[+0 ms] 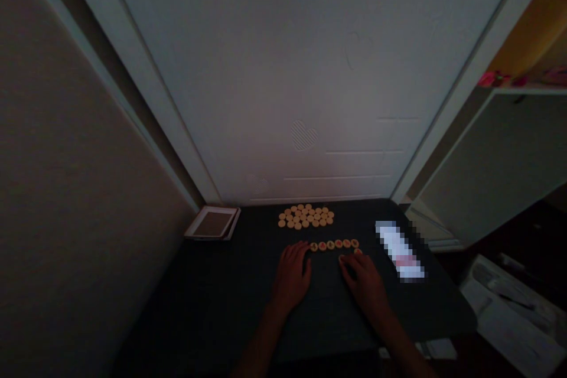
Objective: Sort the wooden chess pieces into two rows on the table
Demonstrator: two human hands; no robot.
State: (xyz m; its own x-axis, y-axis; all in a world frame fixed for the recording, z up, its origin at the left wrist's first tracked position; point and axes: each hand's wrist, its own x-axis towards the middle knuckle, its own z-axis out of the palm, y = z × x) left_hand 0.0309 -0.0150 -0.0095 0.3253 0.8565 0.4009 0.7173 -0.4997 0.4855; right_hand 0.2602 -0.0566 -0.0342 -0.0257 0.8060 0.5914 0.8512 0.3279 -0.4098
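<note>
- Hands lie palm-down on the dark table (212, 301).
- Left hand (292, 276) is open and empty, its fingertips just beside the left end of a row of discs (334, 244).
- Right hand (364, 284) touches a loose disc (358, 252). I cannot tell whether it grips it.
- Pile of discs (305, 217) lies beyond the row.

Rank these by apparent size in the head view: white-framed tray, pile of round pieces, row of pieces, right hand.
1. Right hand, but it is nearest the camera.
2. White-framed tray and pile of round pieces: about alike, so unranked.
3. Row of pieces, the thinnest.
</note>
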